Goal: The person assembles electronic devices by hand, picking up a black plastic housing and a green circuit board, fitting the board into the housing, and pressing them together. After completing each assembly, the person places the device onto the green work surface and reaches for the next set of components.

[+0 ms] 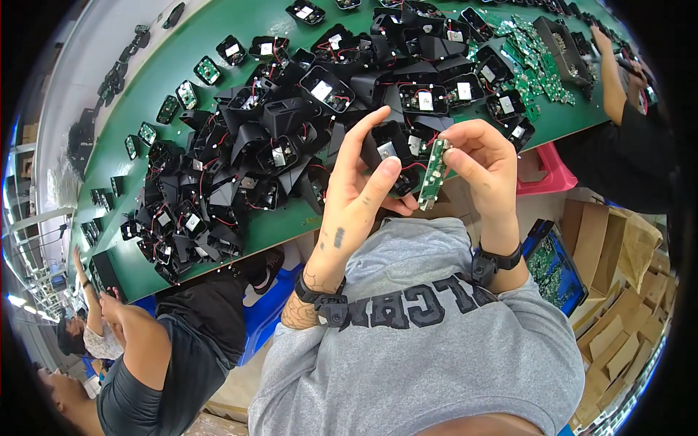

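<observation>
My right hand (483, 163) is closed, pinching a narrow green circuit board (433, 178) upright between thumb and fingers. Beside it, my left hand (352, 185) grips a black plastic housing (398, 138), with the thumb across its near side and other fingertips showing beneath. Inside the housing sits a silvery-white block (386, 150). A red wire (416, 166) runs from the housing toward the board; where it ends is hidden. Part of the housing is covered by my left hand.
A heap of black housings (280, 116) with red wires covers much of the green table (280, 236). Loose circuit boards (527, 54) lie at the far right by a dark bin (556, 43). Co-workers sit on both sides; a pink stool (545, 171) and cardboard boxes (611, 320) stand right.
</observation>
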`<action>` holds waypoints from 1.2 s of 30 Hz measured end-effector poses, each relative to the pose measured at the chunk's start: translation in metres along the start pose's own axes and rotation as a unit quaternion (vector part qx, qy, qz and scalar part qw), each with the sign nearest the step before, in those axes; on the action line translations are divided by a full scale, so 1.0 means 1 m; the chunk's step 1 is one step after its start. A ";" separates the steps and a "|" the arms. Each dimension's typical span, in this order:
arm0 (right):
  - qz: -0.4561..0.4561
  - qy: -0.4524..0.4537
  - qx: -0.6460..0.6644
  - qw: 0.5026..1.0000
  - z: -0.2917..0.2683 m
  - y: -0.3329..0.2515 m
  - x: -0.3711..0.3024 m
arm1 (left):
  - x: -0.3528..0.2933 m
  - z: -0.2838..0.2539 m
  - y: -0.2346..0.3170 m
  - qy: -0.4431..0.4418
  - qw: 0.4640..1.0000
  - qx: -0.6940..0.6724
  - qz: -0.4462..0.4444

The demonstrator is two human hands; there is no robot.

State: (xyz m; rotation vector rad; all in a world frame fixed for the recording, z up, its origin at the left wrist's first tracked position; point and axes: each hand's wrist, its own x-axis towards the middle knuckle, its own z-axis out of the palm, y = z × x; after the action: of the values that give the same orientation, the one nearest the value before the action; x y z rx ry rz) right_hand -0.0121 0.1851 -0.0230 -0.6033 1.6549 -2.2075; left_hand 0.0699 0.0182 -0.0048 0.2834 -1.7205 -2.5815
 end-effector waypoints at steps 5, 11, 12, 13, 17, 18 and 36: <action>-0.012 0.013 0.006 1.000 0.000 0.002 0.001 | 0.000 0.000 -0.001 -0.021 0.999 -0.013 -0.020; 0.004 0.026 0.019 0.999 -0.001 0.002 0.000 | -0.002 -0.001 -0.002 -0.042 0.998 -0.026 -0.029; 0.013 0.029 0.026 0.999 0.001 0.002 0.000 | -0.002 -0.002 -0.003 -0.049 0.998 -0.024 -0.031; 0.022 0.032 0.032 0.999 0.001 0.003 -0.001 | -0.002 -0.002 -0.004 -0.057 0.998 -0.022 -0.034; 0.060 -0.001 -0.010 0.998 0.004 0.001 -0.003 | -0.001 0.005 -0.003 -0.047 0.998 -0.032 -0.041; 0.008 0.011 -0.090 0.996 0.007 0.002 -0.003 | -0.001 0.005 -0.005 -0.068 0.997 -0.019 -0.043; -0.326 -0.071 -0.270 0.903 0.010 0.002 -0.004 | 0.003 0.005 -0.013 -0.056 0.997 -0.027 0.042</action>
State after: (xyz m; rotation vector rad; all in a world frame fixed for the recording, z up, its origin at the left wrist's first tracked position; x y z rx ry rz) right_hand -0.0036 0.1784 -0.0234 -1.6274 2.2252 -1.9749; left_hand 0.0670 0.0275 -0.0157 0.0648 -1.6525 -2.6237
